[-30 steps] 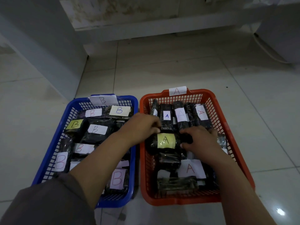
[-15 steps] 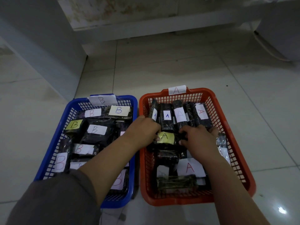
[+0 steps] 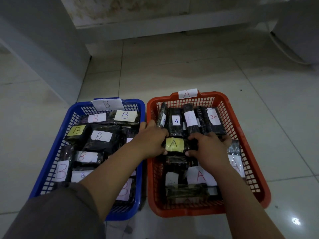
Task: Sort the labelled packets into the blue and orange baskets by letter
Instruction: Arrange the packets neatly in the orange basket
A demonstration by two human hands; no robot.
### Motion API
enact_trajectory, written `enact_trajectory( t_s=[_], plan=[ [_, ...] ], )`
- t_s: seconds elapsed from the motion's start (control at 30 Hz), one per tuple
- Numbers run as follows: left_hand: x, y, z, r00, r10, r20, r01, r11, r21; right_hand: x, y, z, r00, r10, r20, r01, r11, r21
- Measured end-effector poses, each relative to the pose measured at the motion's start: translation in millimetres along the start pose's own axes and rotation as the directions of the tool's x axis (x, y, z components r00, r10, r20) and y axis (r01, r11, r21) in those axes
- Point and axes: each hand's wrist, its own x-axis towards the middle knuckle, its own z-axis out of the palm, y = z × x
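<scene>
Two baskets stand side by side on the tiled floor. The blue basket on the left bears a B tag and holds several dark packets labelled B. The orange basket on the right bears an A tag and holds several dark packets labelled A. Both hands reach into the orange basket. My left hand grips the left end of a dark packet with a yellow A label. My right hand grips its right end. The packet lies across the others, just in front of the upright back row.
A grey wall panel runs along the left behind the blue basket. A low white ledge crosses the back. A white appliance with a cord stands at the back right. Bare floor tiles lie beyond the baskets.
The yellow-labelled A packet has moved a little toward the back row of the orange basket, with both hands still on its ends. The view has shifted slightly.
</scene>
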Motion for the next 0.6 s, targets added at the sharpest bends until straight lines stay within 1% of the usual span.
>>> enact_trajectory(
  t_s=[0.1, 0.17, 0.2, 0.23, 0.27, 0.3, 0.33, 0.37, 0.4, 0.43, 0.47, 0.5, 0.53, 0.6],
  plan=[
    [4, -1, 2, 0.998, 0.051, -0.048, -0.048, 0.997, 0.062, -7, -7, -1, 0.998, -0.001, -0.069, -0.006, 0.995, -0.095],
    [5, -5, 3, 0.999, 0.035, -0.031, -0.034, 0.998, 0.044, -10, -12, -5, 0.991, -0.014, -0.131, -0.003, 0.991, -0.131],
    [5, -7, 3, 1.0, 0.028, -0.011, -0.028, 0.999, 0.028, -11, -11, -10, 0.991, -0.019, -0.132, 0.002, 0.992, -0.126],
    [4, -8, 1, 1.0, 0.024, 0.009, -0.024, 1.0, 0.006, -13, -10, -14, 0.995, -0.023, -0.095, 0.014, 0.995, -0.094],
    [1, -8, -1, 1.0, 0.026, 0.016, -0.026, 0.999, -0.021, -14, -7, -17, 1.0, -0.027, -0.012, 0.027, 0.999, -0.023],
    [-3, -6, -4, 0.999, 0.038, -0.003, -0.038, 0.997, -0.062, -16, -2, -20, 0.993, -0.04, 0.111, 0.031, 0.996, 0.081],
    [-7, -4, -5, 0.998, 0.053, -0.031, -0.056, 0.99, -0.127, -17, 2, -22, 0.97, -0.066, 0.234, 0.023, 0.983, 0.184],
    [-14, 0, -8, 0.996, 0.076, -0.053, -0.085, 0.974, -0.21, -19, 5, -25, 0.943, -0.099, 0.317, 0.013, 0.965, 0.263],
    [-23, 6, -8, 0.993, 0.11, -0.048, -0.119, 0.951, -0.285, -19, 8, -27, 0.929, -0.126, 0.348, 0.007, 0.946, 0.325],
    [-34, 11, -7, 0.987, 0.158, -0.022, -0.157, 0.933, -0.324, -19, 11, -29, 0.928, -0.139, 0.347, 0.0, 0.928, 0.374],
    [-45, 17, -4, 0.98, 0.201, 0.002, -0.19, 0.928, -0.32, -18, 14, -31, 0.931, -0.143, 0.336, -0.008, 0.912, 0.411],
    [-54, 20, 1, 0.974, 0.224, -0.003, -0.216, 0.933, -0.288, -17, 15, -31, 0.932, -0.146, 0.331, -0.012, 0.902, 0.431],
    [-63, 19, 7, 0.972, 0.231, -0.042, -0.234, 0.937, -0.259, -16, 15, -30, 0.929, -0.157, 0.336, -0.001, 0.904, 0.427],
    [-74, 11, 16, 0.971, 0.214, -0.111, -0.236, 0.94, -0.246, -16, 12, -26, 0.917, -0.184, 0.354, 0.046, 0.931, 0.363]
  ],
)
